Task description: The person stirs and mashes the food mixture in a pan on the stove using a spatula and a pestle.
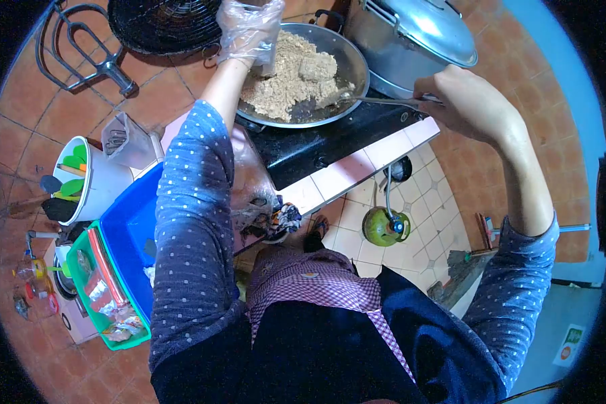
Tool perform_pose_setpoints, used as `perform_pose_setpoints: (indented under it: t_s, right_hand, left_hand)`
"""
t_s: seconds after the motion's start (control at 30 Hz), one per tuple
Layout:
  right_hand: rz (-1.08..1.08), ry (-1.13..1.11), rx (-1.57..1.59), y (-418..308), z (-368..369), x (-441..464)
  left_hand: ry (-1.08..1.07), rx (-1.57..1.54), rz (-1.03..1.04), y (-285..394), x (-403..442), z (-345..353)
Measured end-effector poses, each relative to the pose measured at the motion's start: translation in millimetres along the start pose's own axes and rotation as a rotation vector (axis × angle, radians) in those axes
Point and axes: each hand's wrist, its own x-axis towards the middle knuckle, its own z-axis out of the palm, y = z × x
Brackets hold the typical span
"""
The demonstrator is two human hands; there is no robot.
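Note:
A wide dark frying pan (359,62) sits on the black stove (296,149), holding a crumbly tan food mixture (283,87) with a larger lump (318,67) on its right side. My right hand (468,104) is closed round the handle of a metal spatula (387,101), whose head is partly covered by the mixture at the pan's right. Over the pan's upper left rim is my left hand (250,30), in a clear plastic glove. Its fingers are blurred by the crinkled plastic, so I cannot tell whether they grip anything.
A lidded metal pot (411,40) stands behind the pan at right. A black round rack (161,23) and metal mixer beater (81,50) are at upper left. Left are a white utensil bucket (104,182), blue tub (131,215) and green basket (145,337). Below is a green gas cylinder (378,229).

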Motion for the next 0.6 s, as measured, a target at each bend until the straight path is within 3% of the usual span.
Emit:
perform_pose_setpoints:
  t_s: [0.2,0.33,0.4,0.43,0.6]
  right_hand:
    - [0.029,-0.123,-0.032,-12.9,0.7,19.7]
    - [0.062,-0.010,0.013,-10.0,74.7,41.1]
    - [0.096,0.064,0.096,-9.9,102.8,46.9]
    - [0.100,0.116,0.106,-8.8,116.7,50.3]
    - [0.054,0.288,0.063,18.6,176.2,68.9]
  left_hand:
    - [-0.047,0.009,0.047,-15.6,-4.0,39.7]
    - [0.027,0.067,-0.045,-50.9,-13.9,64.4]
    - [0.016,-0.085,-0.115,-76.2,-11.9,71.8]
    - [-0.001,-0.011,-0.043,-72.8,-10.3,66.8]
    - [-0.053,0.042,-0.063,-64.0,-1.8,65.4]
